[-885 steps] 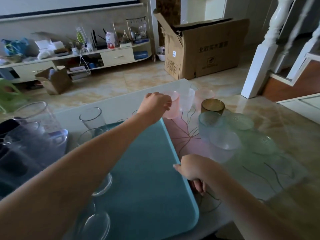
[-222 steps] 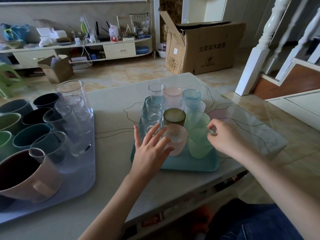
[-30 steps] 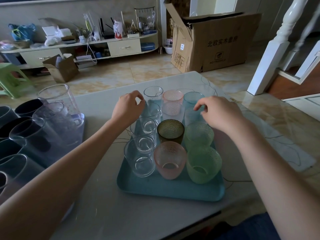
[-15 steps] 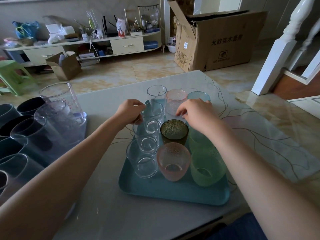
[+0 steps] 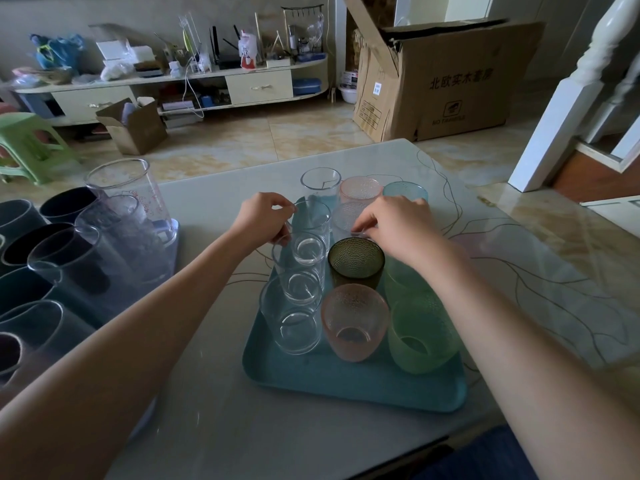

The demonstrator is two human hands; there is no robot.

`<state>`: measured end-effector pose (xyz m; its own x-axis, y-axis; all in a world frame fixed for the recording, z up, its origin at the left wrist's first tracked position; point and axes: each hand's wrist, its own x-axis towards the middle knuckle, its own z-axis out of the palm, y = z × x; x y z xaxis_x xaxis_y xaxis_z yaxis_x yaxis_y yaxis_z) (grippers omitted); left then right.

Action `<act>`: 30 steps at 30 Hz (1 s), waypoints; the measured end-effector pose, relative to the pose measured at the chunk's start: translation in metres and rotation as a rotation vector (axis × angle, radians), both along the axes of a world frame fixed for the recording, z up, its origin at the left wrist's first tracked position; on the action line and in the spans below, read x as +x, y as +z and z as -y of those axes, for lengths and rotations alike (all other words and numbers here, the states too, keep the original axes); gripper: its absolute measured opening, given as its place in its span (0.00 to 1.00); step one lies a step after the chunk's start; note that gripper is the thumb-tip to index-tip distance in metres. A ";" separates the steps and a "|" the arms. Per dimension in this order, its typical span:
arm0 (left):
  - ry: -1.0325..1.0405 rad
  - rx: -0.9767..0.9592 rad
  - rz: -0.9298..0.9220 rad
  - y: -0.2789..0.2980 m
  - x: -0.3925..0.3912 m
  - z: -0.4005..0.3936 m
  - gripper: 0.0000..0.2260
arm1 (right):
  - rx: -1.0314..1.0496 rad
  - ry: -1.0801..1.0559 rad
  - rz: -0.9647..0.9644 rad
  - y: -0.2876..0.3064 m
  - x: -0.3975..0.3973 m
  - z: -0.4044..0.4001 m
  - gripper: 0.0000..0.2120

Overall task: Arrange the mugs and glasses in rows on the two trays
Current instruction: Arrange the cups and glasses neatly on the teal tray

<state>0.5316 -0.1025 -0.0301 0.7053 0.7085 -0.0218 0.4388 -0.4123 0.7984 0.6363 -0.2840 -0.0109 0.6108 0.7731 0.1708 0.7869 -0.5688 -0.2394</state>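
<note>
Both bare hands work at the far half of a teal tray on a pale marble-patterned table. Left hand has thumb and fingers closed on the rim of a tall clear glass in the tray's left column. Right hand pinches the near rim of a frosted textured tumbler in the middle column.

Going from near to far, the tray holds three columns. On the left stand clear, smooth, straight-sided glasses; the nearest shows a thick round base. In the middle stand a rounded pink tumbler with a pebbled surface, then a dark olive tumbler with a dimpled wall. On the right stands a green pebbled tumbler, with more green behind it under the right forearm. At the back stand a clear glass, a pink one and a pale blue one.

To the left, a second, translucent tray carries dark matte mugs and tall clear plastic cups.

Judging by this, the step is straightening the rows on the teal tray, and the task looks nearly done. The next move calls for small sideways nudges, gently, since the glasses stand touching.
</note>
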 end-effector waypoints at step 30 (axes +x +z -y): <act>-0.031 0.520 -0.023 0.008 0.000 0.013 0.11 | 0.172 -0.418 -0.356 -0.016 0.044 0.051 0.10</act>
<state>0.5319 -0.1150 -0.0219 0.7296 0.6086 0.3119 0.4349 -0.7649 0.4751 0.6802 -0.3345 -0.0273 0.9015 0.4329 0.0008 0.3575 -0.7435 -0.5651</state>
